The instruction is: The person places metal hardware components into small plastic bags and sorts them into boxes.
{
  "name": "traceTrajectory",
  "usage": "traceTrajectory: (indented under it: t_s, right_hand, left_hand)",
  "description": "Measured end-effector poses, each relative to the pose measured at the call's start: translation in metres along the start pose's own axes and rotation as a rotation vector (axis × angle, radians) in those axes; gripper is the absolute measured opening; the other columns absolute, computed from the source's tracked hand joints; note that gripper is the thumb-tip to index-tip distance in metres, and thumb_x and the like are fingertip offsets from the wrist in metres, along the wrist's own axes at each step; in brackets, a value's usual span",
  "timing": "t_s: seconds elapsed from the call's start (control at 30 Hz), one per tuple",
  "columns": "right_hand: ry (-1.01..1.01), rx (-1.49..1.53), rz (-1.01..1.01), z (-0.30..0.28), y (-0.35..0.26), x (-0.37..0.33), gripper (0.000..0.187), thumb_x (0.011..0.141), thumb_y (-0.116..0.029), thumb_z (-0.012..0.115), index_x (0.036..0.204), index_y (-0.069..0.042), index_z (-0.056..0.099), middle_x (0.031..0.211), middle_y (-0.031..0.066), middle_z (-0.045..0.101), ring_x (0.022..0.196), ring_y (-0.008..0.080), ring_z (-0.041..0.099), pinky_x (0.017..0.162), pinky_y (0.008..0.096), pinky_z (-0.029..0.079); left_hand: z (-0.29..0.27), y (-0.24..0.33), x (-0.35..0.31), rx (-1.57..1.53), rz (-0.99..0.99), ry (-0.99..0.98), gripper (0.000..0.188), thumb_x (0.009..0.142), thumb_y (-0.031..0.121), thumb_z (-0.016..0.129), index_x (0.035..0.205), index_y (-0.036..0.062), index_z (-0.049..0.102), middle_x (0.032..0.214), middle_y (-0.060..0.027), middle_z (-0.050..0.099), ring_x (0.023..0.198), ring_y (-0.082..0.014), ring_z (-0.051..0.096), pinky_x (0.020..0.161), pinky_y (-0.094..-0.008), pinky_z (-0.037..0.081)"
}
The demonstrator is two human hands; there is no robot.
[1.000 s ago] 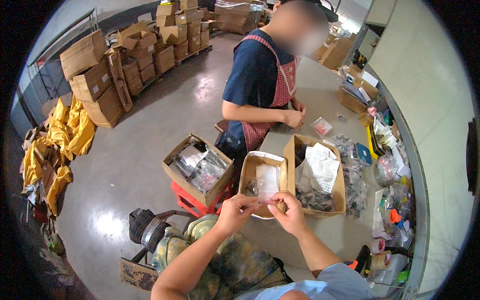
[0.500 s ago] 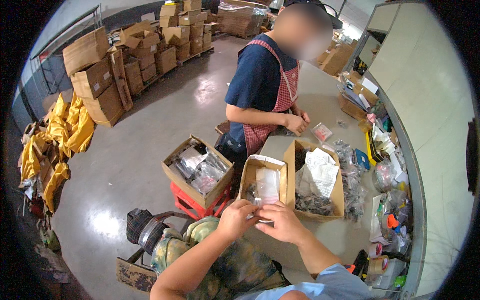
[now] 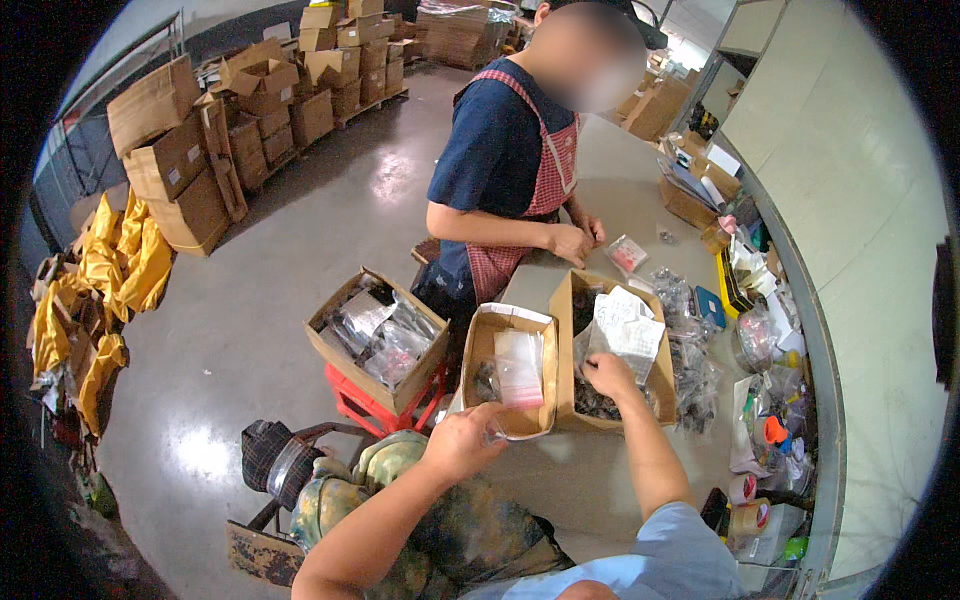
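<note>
With our left hand [image 3: 466, 444] we pinch a small clear bag [image 3: 495, 433], fingers narrow, at the near edge of the smaller carton [image 3: 481, 340], where flat pouches [image 3: 519, 366] lie. Our right hand [image 3: 609, 375] dips into the larger carton [image 3: 564, 345], by white paper [image 3: 628, 322]; we cannot tell whether its fingers grip anything

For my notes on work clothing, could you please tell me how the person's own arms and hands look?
The left hand and right hand are bare; no gloves, watch or bracelet can be seen. Both forearms are uncovered. A light blue sleeve covers the right upper arm and ends near the elbow; on the left arm, no sleeve can be made out.
</note>
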State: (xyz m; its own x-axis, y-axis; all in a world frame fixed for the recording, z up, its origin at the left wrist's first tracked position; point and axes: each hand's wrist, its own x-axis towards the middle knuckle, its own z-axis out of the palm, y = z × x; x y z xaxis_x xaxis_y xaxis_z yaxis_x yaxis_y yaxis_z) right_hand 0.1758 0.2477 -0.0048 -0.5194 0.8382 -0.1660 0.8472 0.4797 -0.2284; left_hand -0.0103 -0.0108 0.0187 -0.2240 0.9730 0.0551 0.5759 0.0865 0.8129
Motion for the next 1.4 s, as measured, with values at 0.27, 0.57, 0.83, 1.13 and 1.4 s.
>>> traceTrajectory:
  t_s: [0.27, 0.57, 0.83, 1.13, 1.4]
  right_hand:
    - [-0.235, 0.095, -0.046, 0.031, 0.048, 0.050, 0.014, 0.074, -0.007, 0.052, 0.082, 0.003, 0.060, 0.080, 0.0209, 0.062, 0.075, 0.0385, 0.057, 0.068, 0.0457, 0.045]
    - [-0.412, -0.287, -0.023, 0.019, 0.039, 0.044, 0.020, 0.080, -0.011, 0.054, 0.091, 0.005, 0.060, 0.105, 0.0259, 0.059, 0.098, 0.0366, 0.057, 0.080, 0.0450, 0.047]
    - [-0.216, 1.084, -0.029, 0.017, 0.054, 0.036, 0.010, 0.085, -0.010, 0.053, 0.080, -0.001, 0.056, 0.080, 0.0036, 0.059, 0.073, 0.0156, 0.056, 0.064, 0.0306, 0.045]
    - [0.374, 0.868, 0.230, 0.023, 0.022, 0.142, 0.018, 0.085, -0.016, 0.056, 0.097, -0.005, 0.048, 0.076, 0.0138, 0.060, 0.064, 0.0245, 0.060, 0.054, 0.0375, 0.049]
    - [0.488, 0.332, 0.316, 0.028, 0.030, 0.177, 0.021, 0.075, -0.026, 0.066, 0.081, -0.006, 0.067, 0.070, 0.0131, 0.065, 0.071, 0.0281, 0.064, 0.067, 0.0395, 0.048]
  left_hand:
    - [0.007, -0.011, 0.001, -0.029, 0.006, 0.016, 0.046, 0.071, 0.020, 0.070, 0.114, 0.0112, 0.055, 0.085, -0.0101, 0.066, 0.082, -0.0289, 0.063, 0.071, -0.0386, 0.051]
    - [0.009, -0.014, 0.006, -0.027, 0.003, 0.013, 0.048, 0.071, 0.020, 0.071, 0.115, 0.0100, 0.054, 0.083, -0.0102, 0.065, 0.075, -0.0274, 0.064, 0.066, -0.0374, 0.051]
    - [0.008, -0.012, 0.008, -0.017, -0.031, -0.007, 0.048, 0.071, 0.021, 0.071, 0.115, 0.0091, 0.053, 0.085, -0.0115, 0.065, 0.076, -0.0286, 0.064, 0.068, -0.0368, 0.051]
    - [0.005, -0.013, 0.009, -0.044, -0.053, -0.028, 0.047, 0.072, 0.022, 0.071, 0.113, 0.0078, 0.054, 0.083, -0.0109, 0.065, 0.077, -0.0287, 0.064, 0.069, -0.0370, 0.051]
    - [0.008, -0.026, 0.016, -0.126, 0.036, 0.035, 0.048, 0.069, 0.011, 0.069, 0.113, 0.0039, 0.049, 0.083, -0.0111, 0.066, 0.080, -0.0287, 0.065, 0.072, -0.0368, 0.051]
